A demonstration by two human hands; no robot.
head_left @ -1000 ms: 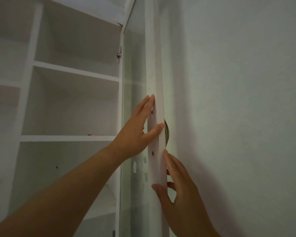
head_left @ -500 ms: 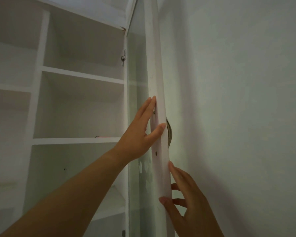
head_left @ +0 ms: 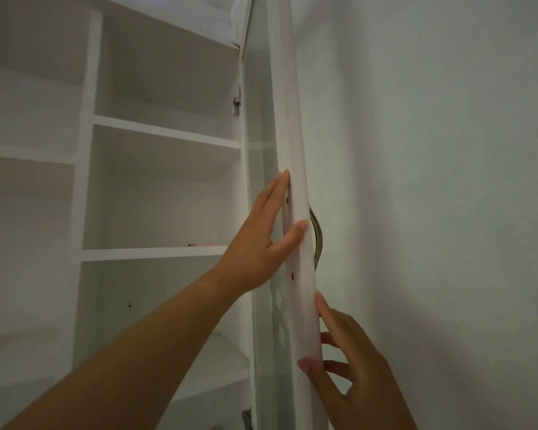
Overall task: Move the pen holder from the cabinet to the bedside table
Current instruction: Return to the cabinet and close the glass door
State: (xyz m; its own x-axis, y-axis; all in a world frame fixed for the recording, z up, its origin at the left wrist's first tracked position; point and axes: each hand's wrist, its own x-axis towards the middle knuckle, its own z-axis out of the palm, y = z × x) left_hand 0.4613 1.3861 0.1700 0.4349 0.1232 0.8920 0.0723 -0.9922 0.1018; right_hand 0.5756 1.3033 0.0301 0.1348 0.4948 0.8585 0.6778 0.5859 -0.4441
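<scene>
A white cabinet (head_left: 84,187) with open shelves fills the left of the head view. Its glass door (head_left: 288,125) stands swung wide open, edge-on to me, close to the wall. My left hand (head_left: 261,243) lies flat against the door's inner side, fingers spread, thumb on the door's edge. My right hand (head_left: 351,367) sits lower, fingers behind the door's edge and thumb in front, loosely around it. A small dark and pink object (head_left: 199,244) barely shows at the back of the middle shelf; I cannot tell what it is. No pen holder is visible.
A curved metal handle (head_left: 316,240) sticks out on the door's outer face toward the pale wall (head_left: 432,181) on the right. A hinge (head_left: 236,102) shows inside the cabinet's frame. The shelves that I see hold nothing else.
The view has shifted so the cabinet and door sit further right. My right hand slid lower along the door's edge. My left hand kept its place on the door.
</scene>
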